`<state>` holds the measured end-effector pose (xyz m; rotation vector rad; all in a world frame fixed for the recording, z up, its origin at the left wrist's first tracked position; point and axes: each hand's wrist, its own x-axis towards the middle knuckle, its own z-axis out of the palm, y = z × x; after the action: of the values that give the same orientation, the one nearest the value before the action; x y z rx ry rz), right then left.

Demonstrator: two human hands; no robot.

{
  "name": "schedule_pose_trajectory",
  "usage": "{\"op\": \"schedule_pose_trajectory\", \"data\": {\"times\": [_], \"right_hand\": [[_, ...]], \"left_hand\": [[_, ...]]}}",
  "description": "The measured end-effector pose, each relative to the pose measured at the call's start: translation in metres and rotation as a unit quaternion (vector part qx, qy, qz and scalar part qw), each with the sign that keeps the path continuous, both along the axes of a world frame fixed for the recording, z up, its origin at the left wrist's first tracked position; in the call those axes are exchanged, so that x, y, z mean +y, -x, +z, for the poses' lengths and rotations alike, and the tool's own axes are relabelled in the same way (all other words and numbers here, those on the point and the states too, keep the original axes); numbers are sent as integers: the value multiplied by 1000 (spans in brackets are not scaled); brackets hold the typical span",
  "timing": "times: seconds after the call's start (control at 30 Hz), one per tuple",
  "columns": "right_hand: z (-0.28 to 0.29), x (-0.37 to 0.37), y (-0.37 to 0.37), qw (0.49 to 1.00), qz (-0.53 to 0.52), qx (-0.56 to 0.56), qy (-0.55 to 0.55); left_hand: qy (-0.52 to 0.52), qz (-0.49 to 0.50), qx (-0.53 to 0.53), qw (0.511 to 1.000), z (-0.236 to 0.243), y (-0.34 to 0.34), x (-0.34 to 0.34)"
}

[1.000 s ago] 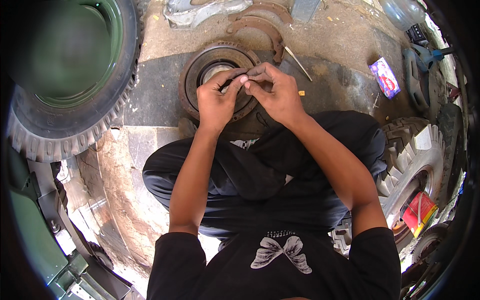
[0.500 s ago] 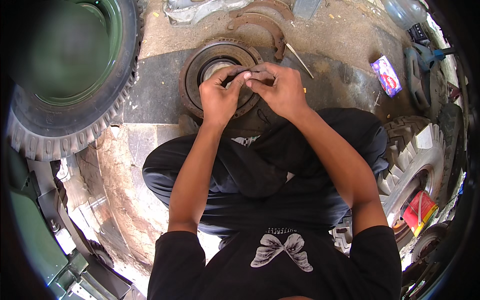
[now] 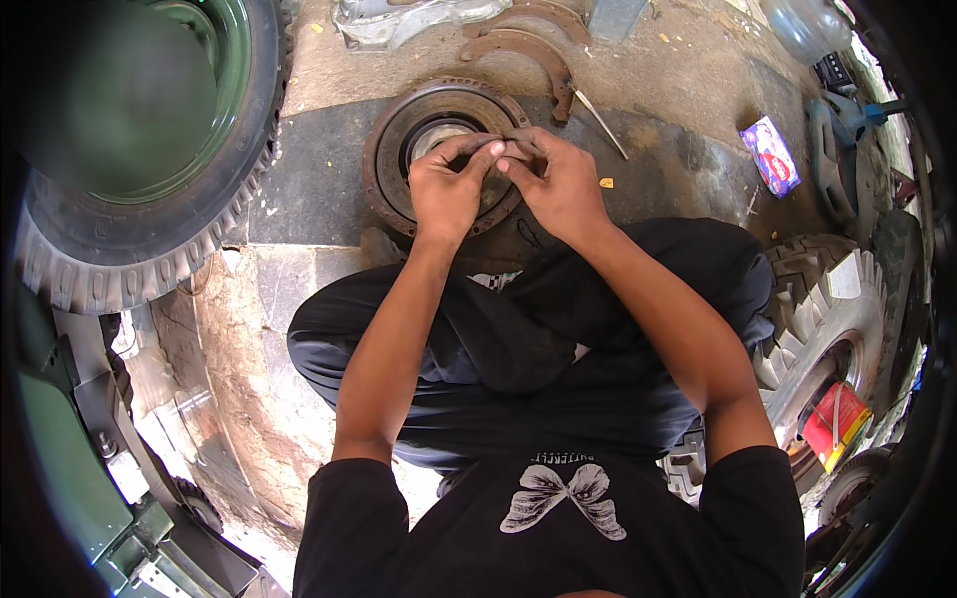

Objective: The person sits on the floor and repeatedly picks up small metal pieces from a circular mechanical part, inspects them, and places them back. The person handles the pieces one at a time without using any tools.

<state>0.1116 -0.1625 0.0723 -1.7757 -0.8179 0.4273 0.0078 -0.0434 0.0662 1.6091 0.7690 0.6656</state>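
Observation:
A round, rusty metal drum (image 3: 382, 189) with a paler hub in its middle lies on a dark mat just past my crossed legs. Over its near right part, my left hand (image 3: 446, 189) and my right hand (image 3: 558, 184) meet fingertip to fingertip. Both pinch, thumbs against forefingers, at the same spot. Whatever sits between the fingertips is too small or too covered to make out. Beyond the drum, to the right, two curved brown brake shoes (image 3: 546, 58) lie on the ground, with a thin pale-tipped rod (image 3: 601, 126) beside them.
A big tyre on a green rim (image 3: 130, 234) stands at the left. Toward the right lie a purple packet (image 3: 770, 156), a blue-grey jug (image 3: 832, 149) and a clear plastic bottle (image 3: 805, 30). Another tyre (image 3: 859, 304) with a red tin (image 3: 835, 424) is near my right elbow. A grey metal casting (image 3: 409, 22) lies at the back.
Both hands stay together over the drum, with only slight shifts of the fingers. The whole view has moved a little.

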Motion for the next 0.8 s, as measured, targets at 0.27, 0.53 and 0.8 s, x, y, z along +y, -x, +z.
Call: {"op": "schedule_pose_trajectory", "data": {"times": [0.27, 0.53, 0.8], "right_hand": [[-18, 2, -16, 996, 33, 71, -53], [-9, -12, -38, 954, 33, 299, -14], [-18, -15, -66, 976, -40, 193, 93]], "left_hand": [[64, -18, -8, 998, 1, -4, 4], [187, -33, 19, 982, -15, 0, 19], [17, -71, 117, 990, -26, 6, 23]]}}
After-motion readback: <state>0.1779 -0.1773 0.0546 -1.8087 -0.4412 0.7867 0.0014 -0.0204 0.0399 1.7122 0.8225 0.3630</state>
